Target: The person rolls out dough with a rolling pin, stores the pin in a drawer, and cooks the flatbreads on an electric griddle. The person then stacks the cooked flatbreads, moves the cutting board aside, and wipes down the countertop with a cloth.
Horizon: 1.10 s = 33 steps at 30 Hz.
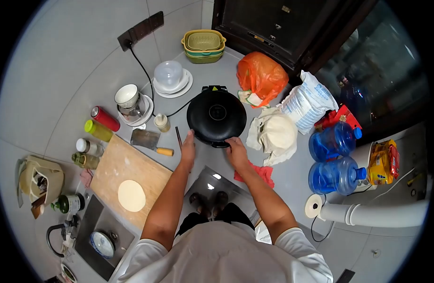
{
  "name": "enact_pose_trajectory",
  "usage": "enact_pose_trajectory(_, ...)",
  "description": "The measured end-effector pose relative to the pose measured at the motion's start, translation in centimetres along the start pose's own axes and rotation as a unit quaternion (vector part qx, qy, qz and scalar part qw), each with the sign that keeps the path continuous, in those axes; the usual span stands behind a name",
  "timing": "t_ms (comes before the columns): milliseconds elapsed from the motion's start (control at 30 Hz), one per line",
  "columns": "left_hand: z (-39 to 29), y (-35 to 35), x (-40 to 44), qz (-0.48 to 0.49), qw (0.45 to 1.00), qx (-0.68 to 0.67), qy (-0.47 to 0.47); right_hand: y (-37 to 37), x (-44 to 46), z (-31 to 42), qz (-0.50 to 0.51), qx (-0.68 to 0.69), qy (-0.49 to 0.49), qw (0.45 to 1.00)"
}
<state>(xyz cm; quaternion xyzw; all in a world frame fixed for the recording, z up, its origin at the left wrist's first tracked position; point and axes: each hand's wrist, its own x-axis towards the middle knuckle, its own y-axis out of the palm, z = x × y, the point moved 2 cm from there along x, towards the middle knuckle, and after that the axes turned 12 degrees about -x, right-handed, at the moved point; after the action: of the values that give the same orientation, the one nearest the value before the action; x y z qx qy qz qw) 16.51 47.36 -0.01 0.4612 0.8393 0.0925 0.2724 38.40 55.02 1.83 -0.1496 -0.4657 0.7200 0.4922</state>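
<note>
A round black electric pan (217,113) with its lid down stands on the grey counter. My left hand (187,146) is at its lower left edge, beside a pair of dark chopsticks (179,137); whether its fingers grip anything is hard to tell. My right hand (236,152) has its fingers closed at the black front handle (220,144) of the pan. Left of my left arm, a flat round of dough (131,195) lies on a wooden board (114,165). A cleaver (145,139) with a wooden handle rests just above the board.
White cloth (275,134), a red cloth (260,175), an orange bag (262,75) and a flour sack (309,102) lie right of the pan. Bowls (127,95), plates (187,85) and bottles (100,129) stand left. Sink (91,212) at lower left; blue water bottles (331,141) at right.
</note>
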Motion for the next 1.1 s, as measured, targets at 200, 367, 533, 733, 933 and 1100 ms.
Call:
enact_pose_trajectory(200,-0.4,-1.5,1.6,0.042,0.999,0.01,0.012,0.0,-0.3,0.7,-0.032,-0.016,-0.019,0.999)
enact_pose_trajectory(367,-1.5,-1.8,3.0,0.066,0.995,0.052,0.056,-1.1,0.7,1.6,-0.08,0.005,-0.032,0.996)
enact_pose_trajectory(533,-7.4,0.8,5.0,0.065,0.976,0.093,0.188,-8.1,7.9,6.1,-0.155,0.018,-0.016,0.988)
enact_pose_trajectory(733,-13.7,4.9,7.5,0.05,0.972,-0.002,0.228,-11.0,18.2,8.2,-0.235,0.103,0.052,0.965)
enact_pose_trajectory(933,-18.8,8.1,12.6,0.044,0.966,0.016,0.253,-11.4,29.0,8.4,-0.28,-0.003,0.04,0.959)
enact_pose_trajectory(1100,-22.6,11.4,16.2,0.027,0.974,0.04,0.222,-10.3,36.6,7.8,-0.265,-0.061,0.033,0.962)
